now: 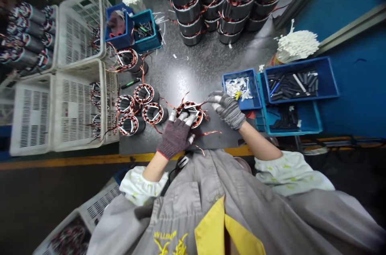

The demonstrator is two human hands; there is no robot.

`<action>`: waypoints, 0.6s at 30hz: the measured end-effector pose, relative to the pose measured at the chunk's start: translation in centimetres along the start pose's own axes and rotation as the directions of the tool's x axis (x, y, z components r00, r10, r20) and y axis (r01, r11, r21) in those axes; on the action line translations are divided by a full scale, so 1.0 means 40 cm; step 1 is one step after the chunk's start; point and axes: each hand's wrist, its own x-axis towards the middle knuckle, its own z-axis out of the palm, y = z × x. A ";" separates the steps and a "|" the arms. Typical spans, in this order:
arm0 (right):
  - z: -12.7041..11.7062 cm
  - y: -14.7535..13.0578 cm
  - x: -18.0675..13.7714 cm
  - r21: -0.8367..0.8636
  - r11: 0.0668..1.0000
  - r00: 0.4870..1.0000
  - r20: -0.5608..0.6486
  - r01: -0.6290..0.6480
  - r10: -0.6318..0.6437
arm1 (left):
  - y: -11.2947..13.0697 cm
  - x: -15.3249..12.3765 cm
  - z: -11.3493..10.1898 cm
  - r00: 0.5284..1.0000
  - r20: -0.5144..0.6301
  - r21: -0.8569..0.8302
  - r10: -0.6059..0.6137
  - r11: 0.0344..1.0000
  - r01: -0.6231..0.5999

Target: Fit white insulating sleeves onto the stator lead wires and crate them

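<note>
A motor stator (197, 120) with copper windings, white insulation and loose leads stands upright at the table's front edge. My left hand (176, 136), in a maroon glove with white-covered fingertips, grips its near left rim, fingers laid over the top. My right hand (226, 109), in a grey glove, is just right of the stator, thumb and fingers pinched on a copper wire lead that runs from the windings. The wire's end is hidden in those fingers. Left of my left hand, several similar stators (154, 113) stand close together.
A green marker (130, 83) lies behind the small stators. Blue bins (301, 100) of black sleeves and white scraps stand right, near a bundle of white sticks (297, 46). Tall stator stacks (188, 15) rise at the back. White crates (80, 106) line the left side.
</note>
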 end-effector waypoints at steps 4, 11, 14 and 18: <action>-0.066 0.002 -0.048 0.073 0.997 0.987 -0.156 0.037 -0.026 | 0.006 0.036 0.044 0.996 -0.035 -0.018 -0.081 0.997 0.080; -0.048 0.008 -0.268 0.194 0.953 0.907 -0.311 -0.233 0.285 | -0.011 0.109 0.096 0.988 0.005 -0.098 -0.152 0.984 0.151; 0.013 -0.010 -0.396 0.299 0.873 0.811 -0.342 -0.385 0.475 | -0.040 0.125 0.055 0.986 -0.015 -0.182 -0.167 0.970 0.162; 0.096 -0.010 -0.584 0.447 0.790 0.708 -0.384 -0.419 0.593 | -0.091 0.114 -0.022 0.941 0.038 -0.522 -0.335 0.797 0.305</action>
